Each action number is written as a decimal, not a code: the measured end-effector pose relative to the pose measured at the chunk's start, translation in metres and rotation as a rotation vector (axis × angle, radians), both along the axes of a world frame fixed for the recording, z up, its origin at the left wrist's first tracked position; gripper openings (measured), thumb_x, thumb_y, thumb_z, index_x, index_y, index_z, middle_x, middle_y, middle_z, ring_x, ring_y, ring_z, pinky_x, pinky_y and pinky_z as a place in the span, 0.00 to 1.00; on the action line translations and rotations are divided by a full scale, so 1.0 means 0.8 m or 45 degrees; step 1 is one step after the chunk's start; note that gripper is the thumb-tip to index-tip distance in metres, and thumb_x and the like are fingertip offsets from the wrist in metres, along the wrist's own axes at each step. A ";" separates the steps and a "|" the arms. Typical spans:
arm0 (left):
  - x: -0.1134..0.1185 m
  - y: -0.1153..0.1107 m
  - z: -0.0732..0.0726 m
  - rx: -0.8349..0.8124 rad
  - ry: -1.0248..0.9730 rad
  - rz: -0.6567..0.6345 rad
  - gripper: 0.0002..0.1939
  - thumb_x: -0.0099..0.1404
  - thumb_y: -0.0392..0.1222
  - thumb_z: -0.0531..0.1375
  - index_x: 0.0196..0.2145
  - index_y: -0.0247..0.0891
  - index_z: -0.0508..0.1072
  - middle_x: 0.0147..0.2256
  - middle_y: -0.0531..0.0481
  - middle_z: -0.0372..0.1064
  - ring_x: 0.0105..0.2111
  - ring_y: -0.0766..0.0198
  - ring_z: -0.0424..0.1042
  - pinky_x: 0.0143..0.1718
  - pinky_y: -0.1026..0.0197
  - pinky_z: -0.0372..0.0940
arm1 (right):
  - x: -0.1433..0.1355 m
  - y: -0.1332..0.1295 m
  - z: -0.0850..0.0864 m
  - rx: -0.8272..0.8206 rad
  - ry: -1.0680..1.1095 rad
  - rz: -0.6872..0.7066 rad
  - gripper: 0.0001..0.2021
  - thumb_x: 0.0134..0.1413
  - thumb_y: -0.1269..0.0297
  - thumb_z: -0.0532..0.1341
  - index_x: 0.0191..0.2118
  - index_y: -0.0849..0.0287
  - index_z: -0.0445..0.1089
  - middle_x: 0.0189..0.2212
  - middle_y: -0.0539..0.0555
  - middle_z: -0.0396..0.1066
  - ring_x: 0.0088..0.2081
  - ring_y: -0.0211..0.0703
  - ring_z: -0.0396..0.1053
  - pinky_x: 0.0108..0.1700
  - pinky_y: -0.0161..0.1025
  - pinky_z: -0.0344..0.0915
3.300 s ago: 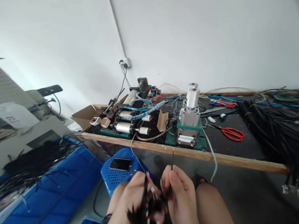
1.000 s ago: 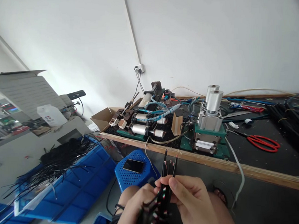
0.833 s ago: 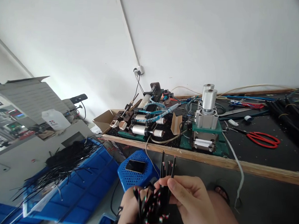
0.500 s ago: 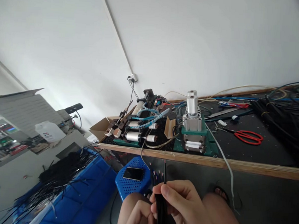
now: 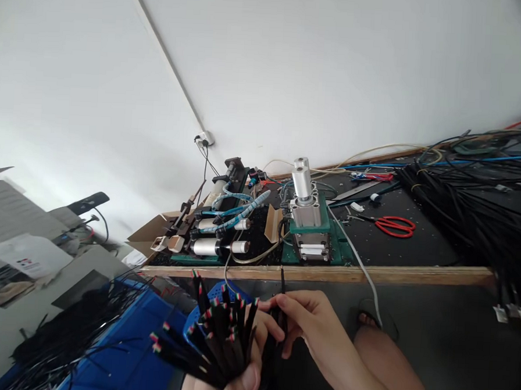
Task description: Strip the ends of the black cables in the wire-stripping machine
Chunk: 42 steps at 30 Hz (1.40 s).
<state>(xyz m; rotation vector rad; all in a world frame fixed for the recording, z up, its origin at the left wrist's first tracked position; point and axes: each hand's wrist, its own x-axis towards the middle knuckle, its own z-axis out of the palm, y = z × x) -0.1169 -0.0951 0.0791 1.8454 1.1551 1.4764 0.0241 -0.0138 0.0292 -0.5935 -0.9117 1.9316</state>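
Observation:
A thick bundle of black cables (image 5: 224, 347) is in my left hand (image 5: 252, 357), its fingers wrapped round it. The cable ends show red, green and white wires and fan out toward the upper left. My right hand (image 5: 306, 322), just right of the left one, pinches a single black cable (image 5: 282, 282) whose thin end points up toward the bench edge. More dark cable hangs below between the hands, its lower part unclear.
A bench (image 5: 370, 273) with a wooden edge carries a press-like device (image 5: 308, 221), cylinders (image 5: 208, 246), red-handled scissors (image 5: 394, 226) and black cables (image 5: 456, 211). A blue bin (image 5: 126, 339) of cables stands lower left; a blue stool (image 5: 229, 289) is partly hidden behind the bundle.
The left hand has risen, bringing the fanned bundle of coloured cable ends into view. My right hand still pinches a black cable, slightly higher. The view has shifted toward the right.

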 end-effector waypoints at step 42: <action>-0.002 0.014 -0.060 -0.594 -0.330 0.189 0.24 0.69 0.63 0.67 0.30 0.37 0.80 0.32 0.42 0.78 0.33 0.52 0.75 0.37 0.55 0.71 | 0.027 0.001 -0.014 0.005 -0.114 -0.275 0.24 0.64 0.40 0.70 0.42 0.62 0.83 0.13 0.38 0.50 0.17 0.29 0.44 0.21 0.31 0.43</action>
